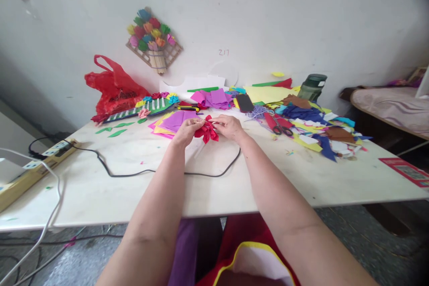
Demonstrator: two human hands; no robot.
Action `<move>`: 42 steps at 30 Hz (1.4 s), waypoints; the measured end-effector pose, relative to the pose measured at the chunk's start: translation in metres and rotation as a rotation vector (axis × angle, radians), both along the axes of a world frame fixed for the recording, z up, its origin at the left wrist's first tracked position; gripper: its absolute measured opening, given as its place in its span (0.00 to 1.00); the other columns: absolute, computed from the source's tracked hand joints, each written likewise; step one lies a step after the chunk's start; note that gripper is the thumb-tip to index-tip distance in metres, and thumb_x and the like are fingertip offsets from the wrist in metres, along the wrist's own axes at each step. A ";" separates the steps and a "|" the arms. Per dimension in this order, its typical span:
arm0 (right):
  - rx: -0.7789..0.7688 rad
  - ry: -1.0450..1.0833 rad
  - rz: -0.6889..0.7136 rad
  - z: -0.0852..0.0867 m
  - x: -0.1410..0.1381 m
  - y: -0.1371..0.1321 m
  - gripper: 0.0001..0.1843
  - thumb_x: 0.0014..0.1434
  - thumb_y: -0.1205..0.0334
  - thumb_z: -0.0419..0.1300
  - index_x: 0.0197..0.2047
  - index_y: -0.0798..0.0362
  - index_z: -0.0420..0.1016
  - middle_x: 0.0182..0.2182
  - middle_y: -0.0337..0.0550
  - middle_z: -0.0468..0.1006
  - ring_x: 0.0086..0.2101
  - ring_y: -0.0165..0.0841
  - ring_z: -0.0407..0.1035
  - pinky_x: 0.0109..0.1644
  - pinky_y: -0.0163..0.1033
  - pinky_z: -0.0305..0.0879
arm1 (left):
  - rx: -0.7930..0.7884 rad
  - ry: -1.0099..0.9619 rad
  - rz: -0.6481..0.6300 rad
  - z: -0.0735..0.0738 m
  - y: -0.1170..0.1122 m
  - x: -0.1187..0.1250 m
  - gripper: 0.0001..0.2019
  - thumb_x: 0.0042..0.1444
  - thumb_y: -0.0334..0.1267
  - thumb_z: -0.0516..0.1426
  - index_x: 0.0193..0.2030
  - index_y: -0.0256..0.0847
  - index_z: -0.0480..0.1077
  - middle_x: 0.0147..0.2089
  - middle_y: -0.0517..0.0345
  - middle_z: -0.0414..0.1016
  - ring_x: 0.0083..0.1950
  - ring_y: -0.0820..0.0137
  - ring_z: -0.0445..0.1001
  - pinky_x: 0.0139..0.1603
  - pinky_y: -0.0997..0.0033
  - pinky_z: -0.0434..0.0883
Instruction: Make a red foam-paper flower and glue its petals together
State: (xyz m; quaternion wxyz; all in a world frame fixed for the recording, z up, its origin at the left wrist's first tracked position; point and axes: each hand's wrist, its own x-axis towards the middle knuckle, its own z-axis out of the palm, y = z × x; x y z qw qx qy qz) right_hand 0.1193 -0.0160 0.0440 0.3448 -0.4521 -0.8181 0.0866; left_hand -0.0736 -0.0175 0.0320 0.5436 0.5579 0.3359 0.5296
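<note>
Both my hands meet over the middle of the white table [134, 187] on a red folded paper flower [208, 132]. My left hand [188, 130] pinches its left side with closed fingers. My right hand [228, 126] grips its right and top edge, fingers curled on the paper. Just behind the flower lies a stack of purple, pink and yellow paper squares [174, 121]. Red-handled scissors [279, 126] lie to the right of my right hand.
A black cable [134, 173] curves across the table under my forearms. A red plastic bag [114, 89], a flower board [147, 107], a phone [244, 103], a green bottle [311, 87] and several paper scraps [321, 134] crowd the back and right. A power strip [50, 152] lies at the left.
</note>
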 end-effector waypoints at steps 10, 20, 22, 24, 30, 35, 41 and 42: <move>-0.175 0.196 0.193 -0.008 0.006 0.011 0.18 0.60 0.65 0.58 0.51 0.44 0.80 0.45 0.38 0.83 0.41 0.33 0.78 0.49 0.38 0.73 | 0.050 0.071 -0.004 0.002 -0.002 -0.001 0.16 0.40 0.46 0.69 0.27 0.35 0.74 0.21 0.58 0.71 0.21 0.76 0.65 0.24 0.74 0.57; -0.100 0.114 0.122 0.001 0.001 0.002 0.17 0.60 0.64 0.59 0.51 0.41 0.80 0.45 0.36 0.83 0.43 0.35 0.78 0.50 0.39 0.73 | 0.025 0.031 0.042 -0.001 0.000 -0.003 0.15 0.39 0.43 0.70 0.28 0.35 0.74 0.22 0.57 0.72 0.21 0.75 0.66 0.24 0.74 0.59; -0.085 0.085 0.089 0.003 0.001 -0.001 0.17 0.60 0.63 0.60 0.51 0.41 0.80 0.45 0.36 0.83 0.44 0.35 0.78 0.50 0.38 0.72 | 0.016 0.021 0.041 0.000 -0.001 -0.002 0.16 0.38 0.44 0.70 0.28 0.35 0.74 0.22 0.57 0.71 0.22 0.75 0.66 0.24 0.75 0.59; -0.074 0.055 0.062 0.006 0.000 -0.003 0.17 0.60 0.64 0.59 0.51 0.41 0.80 0.45 0.37 0.83 0.45 0.35 0.77 0.51 0.37 0.72 | 0.009 -0.010 0.035 0.001 -0.002 0.000 0.16 0.38 0.44 0.71 0.27 0.35 0.74 0.22 0.58 0.72 0.23 0.75 0.67 0.25 0.75 0.60; -0.049 0.026 0.035 0.008 -0.002 -0.006 0.17 0.60 0.64 0.60 0.51 0.41 0.80 0.46 0.38 0.83 0.46 0.35 0.77 0.52 0.38 0.70 | -0.088 -0.075 0.050 0.004 -0.005 0.001 0.13 0.39 0.42 0.68 0.28 0.35 0.75 0.24 0.56 0.73 0.24 0.73 0.69 0.25 0.74 0.62; -0.050 0.028 0.053 0.007 -0.003 -0.006 0.17 0.60 0.65 0.59 0.51 0.40 0.80 0.45 0.36 0.83 0.45 0.34 0.77 0.52 0.38 0.70 | -0.145 -0.064 0.052 0.004 -0.004 -0.002 0.09 0.38 0.34 0.65 0.29 0.34 0.75 0.26 0.55 0.74 0.24 0.72 0.70 0.25 0.74 0.63; -0.027 0.003 0.061 0.006 -0.003 -0.004 0.17 0.61 0.64 0.59 0.51 0.42 0.80 0.47 0.38 0.83 0.46 0.34 0.76 0.51 0.36 0.68 | -0.121 -0.051 0.036 0.005 -0.005 0.000 0.11 0.34 0.32 0.66 0.29 0.34 0.75 0.26 0.55 0.75 0.26 0.71 0.72 0.28 0.72 0.66; -0.017 -0.006 0.062 0.006 -0.003 -0.003 0.17 0.61 0.64 0.58 0.51 0.42 0.80 0.47 0.38 0.83 0.46 0.33 0.76 0.51 0.36 0.68 | -0.113 -0.049 0.032 0.006 -0.005 0.000 0.11 0.34 0.32 0.66 0.29 0.34 0.75 0.26 0.55 0.75 0.26 0.70 0.73 0.29 0.72 0.67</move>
